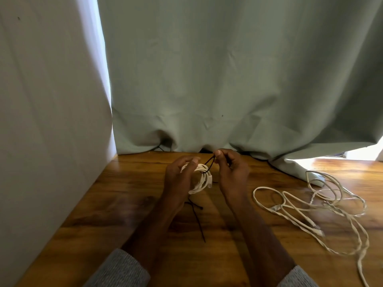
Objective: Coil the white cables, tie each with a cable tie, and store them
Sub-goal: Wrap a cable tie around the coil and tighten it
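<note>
Dim, soft overall; daylight glare under curtain (228,79) at right; wide-angle edge bending; slight blur.

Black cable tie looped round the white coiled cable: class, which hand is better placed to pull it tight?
Probably the right hand: it already pinches the black cable tie, while the left hand holds the white coiled cable.

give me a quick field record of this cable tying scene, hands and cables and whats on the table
left hand: holds the coiled white cable
right hand: pinches the black cable tie looped round the coil
loose white cables: uncoiled, tangled on the wooden table, to the right
spare black ties: lying on the table below the hands
backdrop: green curtain
</note>
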{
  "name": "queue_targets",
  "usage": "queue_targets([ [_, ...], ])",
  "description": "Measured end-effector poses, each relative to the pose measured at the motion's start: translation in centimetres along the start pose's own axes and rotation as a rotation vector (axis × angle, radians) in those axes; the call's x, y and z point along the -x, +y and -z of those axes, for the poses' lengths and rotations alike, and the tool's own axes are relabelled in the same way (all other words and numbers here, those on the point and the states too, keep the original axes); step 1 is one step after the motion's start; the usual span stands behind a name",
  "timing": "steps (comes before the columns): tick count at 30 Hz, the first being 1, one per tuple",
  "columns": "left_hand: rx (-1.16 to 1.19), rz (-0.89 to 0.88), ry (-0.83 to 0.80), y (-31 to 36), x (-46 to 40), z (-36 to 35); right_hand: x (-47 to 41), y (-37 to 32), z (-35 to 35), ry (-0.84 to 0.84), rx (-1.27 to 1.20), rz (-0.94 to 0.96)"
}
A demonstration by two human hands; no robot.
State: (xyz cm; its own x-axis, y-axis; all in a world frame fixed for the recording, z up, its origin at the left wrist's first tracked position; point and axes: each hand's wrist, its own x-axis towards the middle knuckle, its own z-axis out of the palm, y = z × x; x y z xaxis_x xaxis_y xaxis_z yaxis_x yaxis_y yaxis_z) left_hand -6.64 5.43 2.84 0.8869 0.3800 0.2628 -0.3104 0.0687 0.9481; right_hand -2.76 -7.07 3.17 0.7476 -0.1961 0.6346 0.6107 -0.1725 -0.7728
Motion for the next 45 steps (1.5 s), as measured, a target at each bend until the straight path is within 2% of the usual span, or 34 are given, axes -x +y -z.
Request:
queue_targets([
  [5,-0.035,-0.098,0.131,-0.5,-0.9,1.5,1.8,-2.2,-1.1,-0.062,0.027,0.218],
  [9,-0.153,-0.196,0.029,-0.3,-0.4,1.0,1.2,-2.0,-1.6,-0.022,-0.052,0.122],
  [13,-0.279,-0.310,-0.074,-0.6,-0.4,1.0,0.6,-1.7,-1.6,-0.115,-0.099,0.063],
  [17,-0.239,-0.399,-0.086,-0.1,-0.3,1.0,0.0,-1.7,-1.5,-0.160,-0.126,0.027],
  [20,-0.137,-0.383,-0.021,0.7,-0.3,0.9,-0.2,-2.1,-1.1,-0.169,-0.152,0.026],
  [24,-0.087,-0.360,-0.031,1.2,-0.2,0.5,0.4,-3.0,-1.0,-0.162,-0.285,-0.055],
  [31,-0.157,-0.343,-0.045,0.4,-0.4,1.0,-0.4,-2.8,-0.4,-0.080,-0.276,-0.111],
  [39,-0.181,-0.304,-0.207,0.7,0.2,1.1,-0.8,-1.9,1.0,0.065,-0.270,-0.074],
  [42,-0.156,-0.190,-0.319,0.9,0.5,1.6,-0.3,-1.8,0.6,0.071,-0.318,-0.127],
  [45,-0.206,-0.186,-0.320,0.6,0.3,1.7,0.0,-2.1,0.1,0.030,-0.378,-0.217],
])
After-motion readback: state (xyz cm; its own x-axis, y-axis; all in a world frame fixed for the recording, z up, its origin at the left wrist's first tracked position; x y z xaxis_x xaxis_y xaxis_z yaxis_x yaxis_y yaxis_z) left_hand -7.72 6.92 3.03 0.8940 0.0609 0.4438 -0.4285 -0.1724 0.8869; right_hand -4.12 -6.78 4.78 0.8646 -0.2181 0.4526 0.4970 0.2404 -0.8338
